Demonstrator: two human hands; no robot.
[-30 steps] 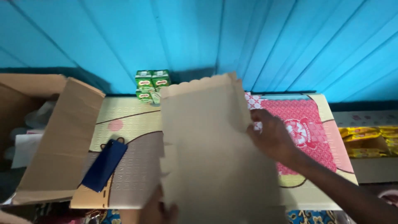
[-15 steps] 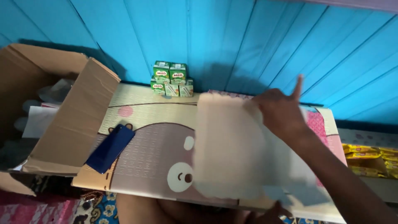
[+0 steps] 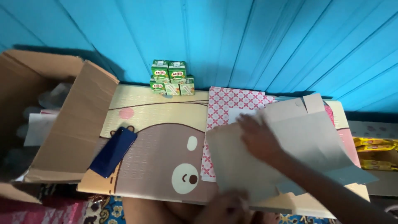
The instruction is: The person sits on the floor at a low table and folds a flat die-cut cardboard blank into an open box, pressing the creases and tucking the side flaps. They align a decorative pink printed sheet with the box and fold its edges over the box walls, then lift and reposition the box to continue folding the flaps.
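Pressing flat, the right hand (image 3: 259, 139) spreads its fingers wide on the grey card (image 3: 286, 153), lying right of the bear mat (image 3: 161, 157). The left hand (image 3: 224, 205) seems to pinch its near edge, though blurred. Keep the card square.

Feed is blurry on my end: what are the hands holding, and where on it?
The flattened grey cardboard sheet: the right hand presses flat on its middle, the left hand is at its near bottom edge; grip unclear.
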